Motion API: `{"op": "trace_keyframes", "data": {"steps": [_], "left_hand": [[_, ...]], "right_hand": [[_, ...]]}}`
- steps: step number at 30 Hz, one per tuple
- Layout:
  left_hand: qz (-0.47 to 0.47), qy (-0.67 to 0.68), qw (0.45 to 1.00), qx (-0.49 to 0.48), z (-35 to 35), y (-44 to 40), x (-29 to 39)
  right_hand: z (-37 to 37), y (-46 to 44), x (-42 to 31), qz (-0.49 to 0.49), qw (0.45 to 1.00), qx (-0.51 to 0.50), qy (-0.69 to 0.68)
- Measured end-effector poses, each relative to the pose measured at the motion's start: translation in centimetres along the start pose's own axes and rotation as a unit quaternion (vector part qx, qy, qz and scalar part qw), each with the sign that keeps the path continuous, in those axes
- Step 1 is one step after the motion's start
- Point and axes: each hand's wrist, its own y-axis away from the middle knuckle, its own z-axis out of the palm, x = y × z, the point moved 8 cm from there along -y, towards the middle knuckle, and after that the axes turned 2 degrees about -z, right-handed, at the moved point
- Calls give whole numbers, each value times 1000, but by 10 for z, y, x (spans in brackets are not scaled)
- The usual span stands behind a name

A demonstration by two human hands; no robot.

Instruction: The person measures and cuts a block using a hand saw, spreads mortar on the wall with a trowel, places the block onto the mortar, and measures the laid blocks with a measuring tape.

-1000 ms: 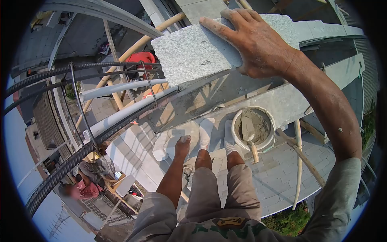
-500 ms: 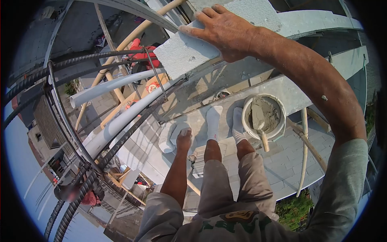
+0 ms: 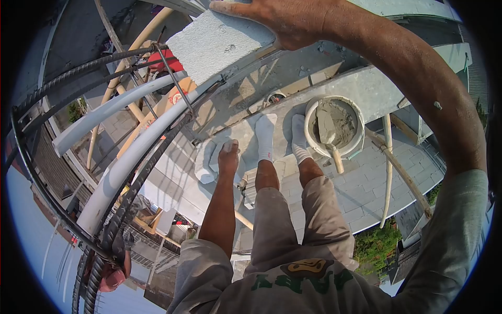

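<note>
My right hand [image 3: 285, 21] grips the upper side of a rough white block [image 3: 225, 44] at the top; some fingers lie beyond the frame's edge. The block's left end reaches past the wall edge. My left hand [image 3: 229, 152] hangs low with its fingers drawn together, near a pale piece [image 3: 205, 165] on the ledge; what it holds, if anything, I cannot make out. Beside my feet, a round bucket [image 3: 360, 118] holds grey mortar [image 3: 342, 123] and a trowel with a wooden handle [image 3: 337, 159].
Bent rebar [image 3: 138, 180] and pale pipes [image 3: 107, 193] cross the left side. Wooden poles [image 3: 387, 172] stand below the ledge [image 3: 376, 94] at the right. A person's red clothing [image 3: 112, 277] shows at the lower left, and something red [image 3: 164, 62] behind the rebar.
The view has shifted, with block and right hand now higher and further left. My right hand has moved toward the block's left end. The bucket stays beside my feet.
</note>
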Motion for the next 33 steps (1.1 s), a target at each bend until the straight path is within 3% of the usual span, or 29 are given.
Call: {"op": "trace_keyframes", "data": {"steps": [8,14,17,20,23,33], "left_hand": [[-13,29,999,22,-15,-9,-9],[-4,-40,997,60,-15,-13,50],[88,46,991,86,-11,-36,48],[51,47,996,54,-2,-36,73],[103,126,984,65,5,-53,70],[84,-5,995,61,34,-39,78]], "right_hand": [[41,5,0,5,1000,-11,-27],[78,-7,-9,14,999,-20,-35],[93,-11,-13,20,999,-23,-35],[106,-13,-15,26,999,-24,-36],[113,-14,-14,30,998,-24,-41],[123,-16,-12,23,998,-25,-52]]}}
